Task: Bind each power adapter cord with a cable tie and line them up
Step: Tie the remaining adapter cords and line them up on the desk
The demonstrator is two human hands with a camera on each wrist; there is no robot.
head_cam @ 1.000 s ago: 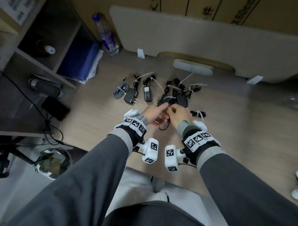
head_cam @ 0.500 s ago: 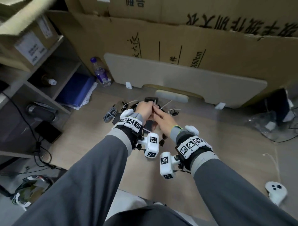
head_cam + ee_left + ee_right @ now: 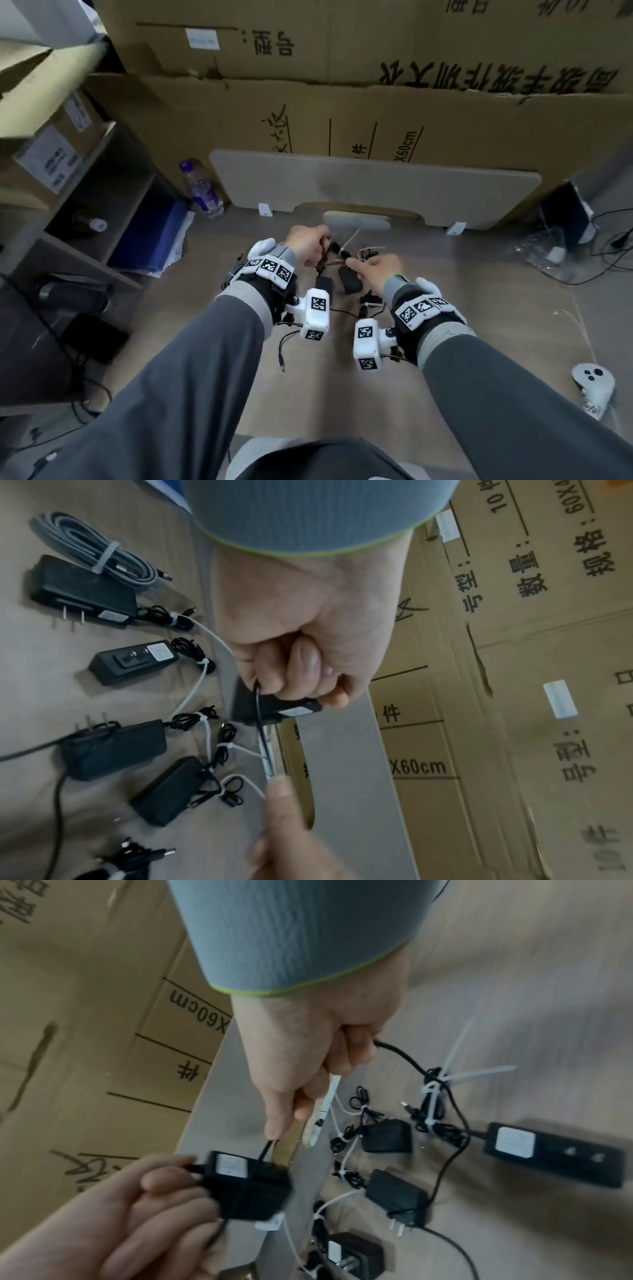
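My left hand [image 3: 308, 243] is raised above the wooden desk [image 3: 479, 308] and grips a black power adapter [image 3: 274, 707], which the right wrist view also shows [image 3: 246, 1183]. Its black cord [image 3: 262, 737] runs taut to my right hand [image 3: 371, 269], which pinches it at the fingertips [image 3: 274, 1131]. The same right hand also holds a white cable tie [image 3: 325, 1104]. Several other black adapters [image 3: 113, 748] lie in a row below, their cords bundled with white ties [image 3: 202, 721].
A grey tied cable [image 3: 95, 550] lies at the row's left end. Behind the desk stand a white board [image 3: 376, 178] and cardboard boxes [image 3: 376, 102]. A water bottle [image 3: 202, 192] and shelves [image 3: 85, 205] are to the left, a white controller [image 3: 594, 380] to the right.
Both hands have lifted one adapter off the desk and drawn apart, pulling its cord straight between them. The head view has tilted up towards the boxes.
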